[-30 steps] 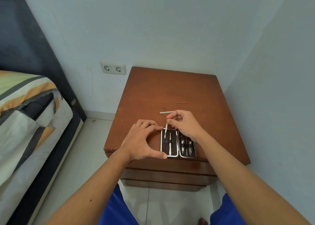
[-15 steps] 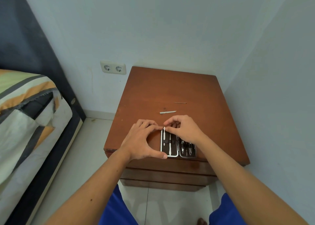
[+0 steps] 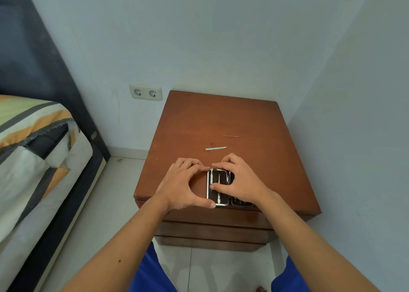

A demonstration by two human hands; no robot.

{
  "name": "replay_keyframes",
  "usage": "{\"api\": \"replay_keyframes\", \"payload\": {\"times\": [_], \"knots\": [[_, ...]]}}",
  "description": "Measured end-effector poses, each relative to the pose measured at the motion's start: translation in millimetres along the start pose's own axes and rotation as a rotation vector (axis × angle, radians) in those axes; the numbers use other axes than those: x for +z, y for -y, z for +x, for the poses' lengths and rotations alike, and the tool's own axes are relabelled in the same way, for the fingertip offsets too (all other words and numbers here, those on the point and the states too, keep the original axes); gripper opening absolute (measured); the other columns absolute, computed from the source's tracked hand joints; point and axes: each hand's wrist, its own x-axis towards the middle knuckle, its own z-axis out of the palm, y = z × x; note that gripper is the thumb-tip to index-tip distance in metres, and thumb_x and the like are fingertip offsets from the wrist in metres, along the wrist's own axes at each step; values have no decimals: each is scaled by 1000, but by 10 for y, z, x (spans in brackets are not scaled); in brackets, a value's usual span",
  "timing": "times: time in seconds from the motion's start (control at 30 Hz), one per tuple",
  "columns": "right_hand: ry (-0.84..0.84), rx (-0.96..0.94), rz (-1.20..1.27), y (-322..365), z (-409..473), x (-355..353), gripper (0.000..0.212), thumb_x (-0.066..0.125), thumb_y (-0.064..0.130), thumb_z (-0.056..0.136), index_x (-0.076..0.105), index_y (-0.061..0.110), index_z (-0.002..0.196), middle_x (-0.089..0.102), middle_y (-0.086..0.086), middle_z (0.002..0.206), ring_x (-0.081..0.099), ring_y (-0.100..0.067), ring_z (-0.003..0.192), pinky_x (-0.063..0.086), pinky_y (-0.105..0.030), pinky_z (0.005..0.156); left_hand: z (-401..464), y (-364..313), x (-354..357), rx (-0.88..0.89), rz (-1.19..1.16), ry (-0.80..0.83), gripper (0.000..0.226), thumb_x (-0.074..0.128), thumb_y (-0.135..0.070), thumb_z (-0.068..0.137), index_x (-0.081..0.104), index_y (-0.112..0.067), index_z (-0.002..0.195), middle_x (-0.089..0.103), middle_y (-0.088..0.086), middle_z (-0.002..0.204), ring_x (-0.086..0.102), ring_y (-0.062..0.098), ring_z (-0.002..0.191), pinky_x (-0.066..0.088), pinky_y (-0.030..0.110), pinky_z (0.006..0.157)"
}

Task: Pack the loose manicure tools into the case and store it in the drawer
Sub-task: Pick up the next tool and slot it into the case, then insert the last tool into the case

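Reddish-brown wood makes up the nightstand (image 3: pixel 221 119), and the open manicure case (image 3: pixel 218 186) lies flat at its front edge, a little right of the middle, dark lining up and metal rim showing. From the head camera, the left hand (image 3: pixel 181 185) braces the case's left side: its thumb runs along the near-left corner, its curled fingers meet the far-left corner, and bare wood shows in the arch between them. The right hand (image 3: pixel 240 181) lies over the case's right half, hiding most of it; its forefinger and thumb press a slim silver tool (image 3: pixel 211 176) down along the left rim of the left half, with a second tool (image 3: pixel 219 188) seated just beside it. Farther back, toward the middle of the surface, a nail file (image 3: pixel 215 148) lies loose, and a thin metal pick (image 3: pixel 231 136) lies beyond it, apart from both hands.
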Motion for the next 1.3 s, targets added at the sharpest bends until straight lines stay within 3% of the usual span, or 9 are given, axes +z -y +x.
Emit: {"api": "replay_keyframes", "payload": {"times": [0.23, 0.4, 0.6, 1.13, 1.3], "knots": [[4, -62, -109, 41, -60, 0, 60, 73, 61, 83, 70, 30, 133, 51, 13, 117, 47, -11, 109, 46, -27, 98, -10, 2, -1, 6, 8, 3, 105, 70, -95, 55, 51, -45, 144, 41, -26, 139, 28, 1, 132, 30, 34, 115], [31, -91, -167, 89, -73, -20, 53, 69, 60, 84, 75, 26, 123, 49, 11, 118, 46, -12, 110, 49, -32, 97, -3, -3, -1, 9, -3, 0, 104, 72, -94, 54, 52, -44, 144, 41, -26, 139, 28, 1, 132, 30, 33, 115], [24, -73, -124, 113, -105, -7, 64, 70, 70, 78, 75, 28, 126, 49, 12, 119, 44, -12, 112, 46, -30, 99, -8, 6, 6, 16, 17, -2, 105, 70, -96, 54, 52, -43, 144, 41, -26, 139, 28, 2, 132, 31, 34, 115], [73, -66, -83, 109, -94, -61, 65, 78, 68, 73, 71, 34, 128, 46, 15, 120, 41, -9, 115, 43, -27, 102, -4, -5, -11, 12, 7, 6, 106, 70, -96, 54, 52, -43, 144, 40, -27, 139, 27, 0, 132, 29, 31, 113], [-64, -19, 10, 50, 25, -109, 42, 75, 60, 84, 75, 36, 118, 55, 20, 110, 51, -6, 108, 41, -21, 96, -6, -17, -20, 20, 9, -7, 105, 72, -94, 53, 52, -45, 143, 41, -28, 137, 28, 0, 131, 28, 31, 114]]}}
